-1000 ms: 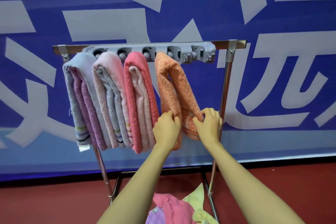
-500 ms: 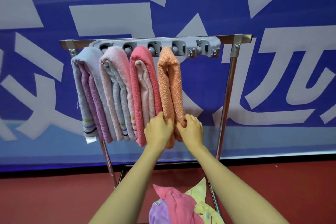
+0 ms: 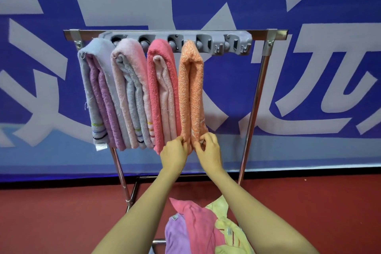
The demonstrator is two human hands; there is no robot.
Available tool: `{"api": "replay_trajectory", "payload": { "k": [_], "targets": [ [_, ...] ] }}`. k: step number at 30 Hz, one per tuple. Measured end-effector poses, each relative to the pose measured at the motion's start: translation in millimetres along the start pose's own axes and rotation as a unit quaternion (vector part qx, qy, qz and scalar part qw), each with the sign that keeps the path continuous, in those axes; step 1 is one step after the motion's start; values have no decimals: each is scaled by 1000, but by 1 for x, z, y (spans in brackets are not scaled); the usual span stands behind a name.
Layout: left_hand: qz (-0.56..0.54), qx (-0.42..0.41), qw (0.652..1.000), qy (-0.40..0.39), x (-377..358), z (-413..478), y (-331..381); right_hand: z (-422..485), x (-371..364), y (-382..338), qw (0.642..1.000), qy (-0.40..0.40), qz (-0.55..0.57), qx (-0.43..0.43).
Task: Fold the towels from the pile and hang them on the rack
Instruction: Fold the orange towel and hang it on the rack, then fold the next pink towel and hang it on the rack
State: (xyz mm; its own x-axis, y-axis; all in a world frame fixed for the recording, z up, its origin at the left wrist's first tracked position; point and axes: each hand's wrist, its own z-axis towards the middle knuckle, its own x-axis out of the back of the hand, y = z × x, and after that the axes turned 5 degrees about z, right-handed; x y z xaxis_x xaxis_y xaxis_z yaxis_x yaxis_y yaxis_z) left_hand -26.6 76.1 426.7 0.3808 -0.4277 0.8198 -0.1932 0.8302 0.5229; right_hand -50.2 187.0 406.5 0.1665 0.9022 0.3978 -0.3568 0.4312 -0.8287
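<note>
Behind everything, above and around the two hands, hangs a blue fabric banner with large pale grey characters (image 3: 309,16), and below them lies the red floor (image 3: 51,212). The chrome tube rack with its grey plastic hook strip (image 3: 255,99) rises directly above the grip, its right post just to the right of it. To the left of the grip three folded terry towels are draped side by side: a grey-and-lilac one (image 3: 97,93) farthest away, a pale pink-and-grey one (image 3: 129,93), and a coral pink one (image 3: 159,88) touching the left hand. The folded orange terry towel (image 3: 190,88) hangs from the strip straight above the grip, and its lower ends are what the hands hold. Below the wrists sits the pile of loose pink, lilac and yellow towels (image 3: 198,227). The left hand (image 3: 174,155) and the right hand (image 3: 209,151) each pinch one bottom corner of the orange towel, fingers curled round the cloth, knuckles almost meeting. A second ago those hands were apart and the towel's two halves splayed open. Now they have drawn together, and the halves hang flat and narrow against each other. That suggests the fourth towel is settled. One holder appears free to the upper right, and the pile still waits.
</note>
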Motion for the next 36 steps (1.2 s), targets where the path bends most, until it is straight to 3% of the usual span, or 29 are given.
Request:
{"api": "replay_trajectory", "payload": {
  "k": [5,10,15,24,31,36],
  "targets": [
    [-18,-16,998,-59,-15,-6,-14,-13,2,23,995,-86,30,-37],
    [-67,11,991,-112,-28,-15,-32,-24,10,39,980,-174,-24,-92],
    [-31,39,985,-168,-55,-44,-68,-58,0,76,958,-240,-78,-138],
    [25,98,920,-379,-159,-96,-182,-121,-49,200,861,-397,-213,-236],
    [65,139,881,-448,-247,-131,-267,-177,-106,296,771,-498,-292,-269],
    [50,177,869,-460,-291,-144,-292,-194,-144,332,764,-516,-296,-249]
  ]
}}
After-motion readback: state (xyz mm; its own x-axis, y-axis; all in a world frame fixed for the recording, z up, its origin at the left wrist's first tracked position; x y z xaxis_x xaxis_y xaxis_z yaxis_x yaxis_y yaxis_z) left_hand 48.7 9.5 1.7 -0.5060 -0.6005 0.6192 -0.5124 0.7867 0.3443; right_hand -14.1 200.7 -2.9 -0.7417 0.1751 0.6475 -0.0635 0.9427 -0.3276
